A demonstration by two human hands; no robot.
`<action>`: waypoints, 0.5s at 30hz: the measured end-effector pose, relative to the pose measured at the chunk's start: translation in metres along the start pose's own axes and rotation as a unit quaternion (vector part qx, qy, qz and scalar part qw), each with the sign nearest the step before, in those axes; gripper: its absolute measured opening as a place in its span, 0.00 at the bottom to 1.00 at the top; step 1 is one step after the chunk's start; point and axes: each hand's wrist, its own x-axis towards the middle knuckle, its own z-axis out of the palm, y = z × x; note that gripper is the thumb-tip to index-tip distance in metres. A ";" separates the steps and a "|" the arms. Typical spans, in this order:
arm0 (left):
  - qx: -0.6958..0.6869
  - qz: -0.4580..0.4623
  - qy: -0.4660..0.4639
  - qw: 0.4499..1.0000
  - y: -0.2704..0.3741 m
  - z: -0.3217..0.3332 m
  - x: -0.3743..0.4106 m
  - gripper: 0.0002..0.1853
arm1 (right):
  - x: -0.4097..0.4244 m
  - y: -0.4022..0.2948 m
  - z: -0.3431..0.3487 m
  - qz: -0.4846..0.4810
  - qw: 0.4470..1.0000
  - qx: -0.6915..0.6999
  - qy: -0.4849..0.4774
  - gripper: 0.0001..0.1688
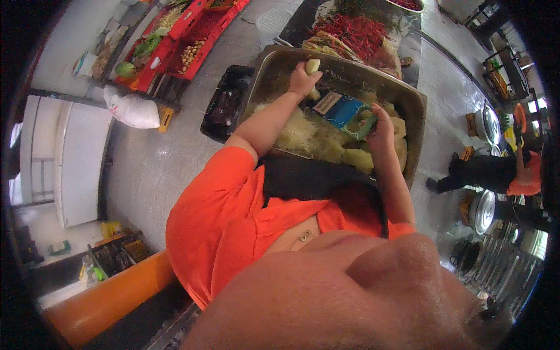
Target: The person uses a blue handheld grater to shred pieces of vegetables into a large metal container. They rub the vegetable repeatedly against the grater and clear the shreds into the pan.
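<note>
My left hand (302, 81) is closed around a pale, peeled vegetable piece (312, 66), whose ends show above and below the fingers. It is over the far side of a metal tub (418, 113). Gripped at its green end by my right hand (381, 127) is a blue and green mandoline-type slicer or grater (345, 113), slanting across the tub. The vegetable is close to the slicer's upper end; whether they touch, I cannot tell. Pale shredded vegetable (302, 133) lies in the tub below, with larger pale green pieces (358, 158) near the front edge.
Left of the tub sits a black crate (225, 103) with dark contents. Red chillies (354, 35) are heaped beyond it. Red crates (192, 54) of produce and a white sack (133, 109) are at left. Another person (490, 170) stands at right near lidded metal pots (483, 212).
</note>
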 end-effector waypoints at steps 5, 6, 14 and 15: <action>-0.018 0.011 0.066 0.998 -0.024 0.002 0.014 0.29 | -0.011 -0.001 0.048 0.102 0.983 0.143 0.049 0.09; -0.023 0.042 0.049 0.998 -0.010 0.007 0.006 0.29 | -0.015 -0.004 0.051 0.110 0.983 0.137 0.061 0.08; 0.047 0.073 0.049 0.995 0.004 0.020 -0.015 0.31 | -0.004 0.023 0.042 0.114 0.983 0.142 0.035 0.08; 0.079 0.042 0.075 0.993 -0.017 0.014 0.004 0.31 | -0.005 0.023 0.045 0.104 0.985 0.137 0.030 0.09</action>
